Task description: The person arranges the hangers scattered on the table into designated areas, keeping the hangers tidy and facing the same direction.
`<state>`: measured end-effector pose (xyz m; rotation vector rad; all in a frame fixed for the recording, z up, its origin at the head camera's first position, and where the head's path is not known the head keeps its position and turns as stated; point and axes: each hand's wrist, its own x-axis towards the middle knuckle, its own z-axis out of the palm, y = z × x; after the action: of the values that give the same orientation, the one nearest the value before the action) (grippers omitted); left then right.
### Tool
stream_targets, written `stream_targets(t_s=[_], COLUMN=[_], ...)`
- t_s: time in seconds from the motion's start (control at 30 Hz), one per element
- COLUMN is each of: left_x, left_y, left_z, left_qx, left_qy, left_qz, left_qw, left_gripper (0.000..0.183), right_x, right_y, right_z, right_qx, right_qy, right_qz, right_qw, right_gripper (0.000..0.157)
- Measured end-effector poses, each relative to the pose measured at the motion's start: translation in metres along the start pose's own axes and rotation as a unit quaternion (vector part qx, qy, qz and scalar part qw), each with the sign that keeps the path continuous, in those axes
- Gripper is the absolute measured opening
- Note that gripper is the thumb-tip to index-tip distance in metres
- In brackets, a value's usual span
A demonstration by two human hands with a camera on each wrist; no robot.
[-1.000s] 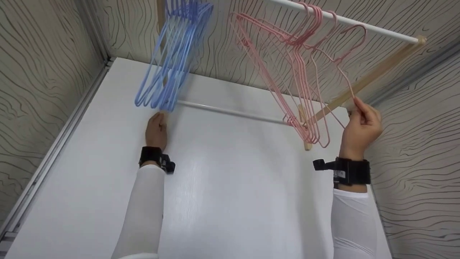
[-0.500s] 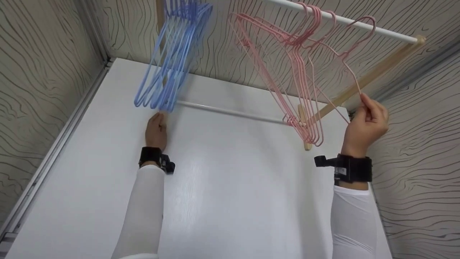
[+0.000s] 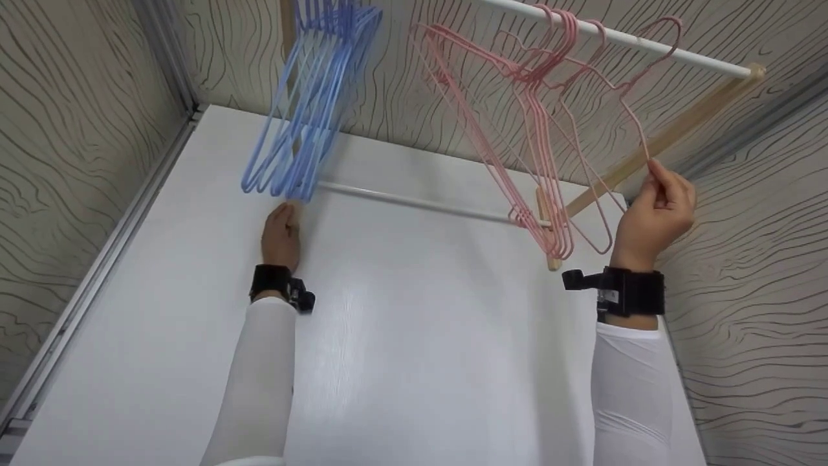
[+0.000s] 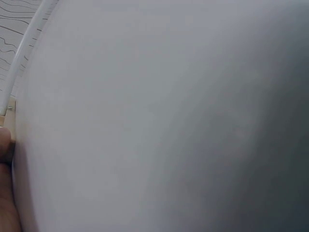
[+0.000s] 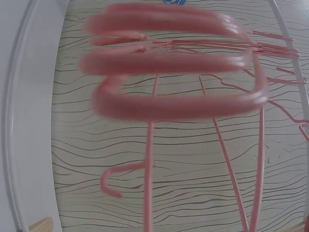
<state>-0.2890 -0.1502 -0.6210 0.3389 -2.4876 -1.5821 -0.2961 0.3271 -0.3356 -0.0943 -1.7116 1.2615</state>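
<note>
On the left, my left hand (image 3: 281,238) grips the lower end of a wooden bar (image 4: 10,113) of the rack, just below several blue hangers (image 3: 304,123). My right hand (image 3: 654,217) pinches the sloping arm of the outermost pink hanger (image 3: 636,120) between thumb and fingertips. That hanger's hook is over the upper white rod (image 3: 695,58), apart from the bunch of other pink hangers (image 3: 540,129) to its left. Close to the right wrist camera, the rounded ends of pink hangers (image 5: 164,63) look blurred.
A lower white rod (image 3: 414,202) runs behind the hangers near the white surface (image 3: 414,336). A slanting wooden bar (image 3: 679,133) carries the upper rod's right end. Patterned panels (image 3: 744,259) stand at the back and both sides.
The pinched pink hanger's hook has slid right along the upper rod, away from the bunch. My right hand has moved slightly right and up with it. The left hand stays in place.
</note>
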Motion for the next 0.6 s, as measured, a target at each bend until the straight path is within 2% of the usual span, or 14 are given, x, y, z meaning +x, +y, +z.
stream_targets(t_s=[0.13, 0.33, 0.6], left_x=[-0.001, -0.001, -0.001], left_y=[0.002, 0.005, 0.000], left_z=[-0.001, 0.000, -0.001], left_qx=[-0.005, -0.009, -0.010], left_qy=[0.000, -0.001, 0.002], left_qz=[0.000, -0.005, 0.002], left_qw=[1.0000, 0.9999, 0.9999], left_gripper=[0.044, 0.043, 0.044], right_x=[-0.002, -0.011, -0.017], right_y=[0.005, 0.000, 0.012], right_z=[0.006, 0.016, 0.024], right_qx=[-0.022, -0.020, -0.030], right_qy=[-0.013, -0.024, -0.060], right_qz=[-0.009, 0.007, -0.007], right_qw=[1.000, 0.999, 0.998], right_gripper=[0.017, 0.018, 0.019])
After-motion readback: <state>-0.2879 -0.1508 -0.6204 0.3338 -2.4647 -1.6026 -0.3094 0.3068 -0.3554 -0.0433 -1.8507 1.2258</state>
